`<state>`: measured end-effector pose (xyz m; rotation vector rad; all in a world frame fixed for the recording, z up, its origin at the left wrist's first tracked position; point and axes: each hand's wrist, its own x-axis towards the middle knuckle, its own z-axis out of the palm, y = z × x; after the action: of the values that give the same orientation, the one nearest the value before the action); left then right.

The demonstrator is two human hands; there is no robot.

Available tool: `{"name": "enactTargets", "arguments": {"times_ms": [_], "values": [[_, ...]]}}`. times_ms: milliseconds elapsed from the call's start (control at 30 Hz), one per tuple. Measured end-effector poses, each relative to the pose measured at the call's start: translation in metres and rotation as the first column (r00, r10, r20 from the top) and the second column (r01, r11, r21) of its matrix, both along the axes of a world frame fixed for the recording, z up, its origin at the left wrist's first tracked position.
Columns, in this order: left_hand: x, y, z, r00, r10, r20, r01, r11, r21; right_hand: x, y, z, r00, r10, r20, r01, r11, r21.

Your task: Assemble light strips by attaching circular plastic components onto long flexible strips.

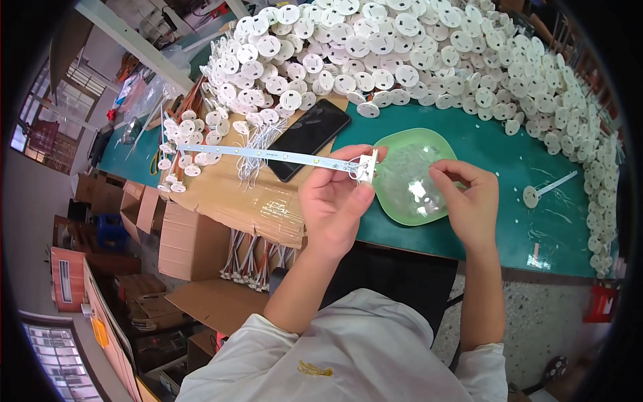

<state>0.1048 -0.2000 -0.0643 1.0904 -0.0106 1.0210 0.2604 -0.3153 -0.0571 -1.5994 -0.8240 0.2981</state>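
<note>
My left hand (337, 208) grips an LED strip assembly: a narrow pale strip (268, 155) dotted with small LEDs, joined by thin white wires to a white disc-like base (365, 167) seen edge-on. The base sits between thumb and fingers, and the strip reaches out to the left. Over the right side of a light green bowl (392, 213), my right hand (472, 201) has thumb and forefinger pinched together; whatever lies between them is too small to tell. Clear, shiny material (416, 175) lies in the bowl.
Heaped white round-based pieces (375, 60) line the table's back and right. A black phone (309, 137) and white wires (258, 151) lie on cardboard (228, 201) at left. One round-based piece (531, 197) rests on the green tabletop (495, 228). Cardboard boxes (191, 241) stand below.
</note>
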Motion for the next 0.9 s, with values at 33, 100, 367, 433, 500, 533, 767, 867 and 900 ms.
{"name": "enactTargets", "arguments": {"times_ms": [33, 100, 367, 433, 500, 533, 767, 867, 900], "values": [[0.001, 0.000, 0.002, 1.000, -0.011, 0.013, 0.011, 1.000, -0.007, -0.003, -0.001, 0.003, 1.000, 0.000, 0.003, 0.000, 1.000, 0.001], [-0.002, -0.003, 0.003, 0.999, -0.031, 0.029, 0.032, 0.999, -0.032, -0.015, -0.007, 0.013, 0.989, 0.019, -0.145, -0.005, 0.995, 0.100], [-0.030, -0.041, 0.012, 0.994, -0.098, 0.040, 0.101, 0.990, -0.094, -0.083, -0.030, 0.055, 0.851, -0.006, 0.525, -0.131, 0.966, 0.223], [-0.036, -0.051, 0.016, 0.994, -0.100, 0.035, 0.102, 0.992, -0.074, -0.091, -0.033, 0.055, 0.846, -0.022, 0.533, -0.130, 0.961, 0.245], [-0.039, -0.058, 0.016, 0.994, -0.106, 0.019, 0.106, 0.994, -0.031, -0.096, -0.039, 0.055, 0.824, -0.041, 0.565, -0.120, 0.962, 0.244], [-0.042, -0.060, 0.015, 0.994, -0.111, 0.025, 0.111, 0.994, -0.020, -0.099, -0.043, 0.055, 0.806, -0.050, 0.590, -0.110, 0.966, 0.233], [-0.065, -0.075, 0.020, 0.974, -0.222, 0.050, 0.224, 0.974, -0.034, -0.111, -0.065, 0.064, 0.760, 0.010, 0.650, -0.215, 0.947, 0.237], [-0.071, -0.083, 0.024, 0.970, -0.238, -0.044, 0.233, 0.968, -0.096, -0.106, -0.069, 0.061, 0.806, 0.050, 0.589, -0.302, 0.892, 0.337], [-0.073, -0.083, 0.024, 0.962, -0.271, -0.037, 0.265, 0.958, -0.112, -0.104, -0.072, 0.062, 0.812, 0.083, 0.577, -0.331, 0.880, 0.341]]}}
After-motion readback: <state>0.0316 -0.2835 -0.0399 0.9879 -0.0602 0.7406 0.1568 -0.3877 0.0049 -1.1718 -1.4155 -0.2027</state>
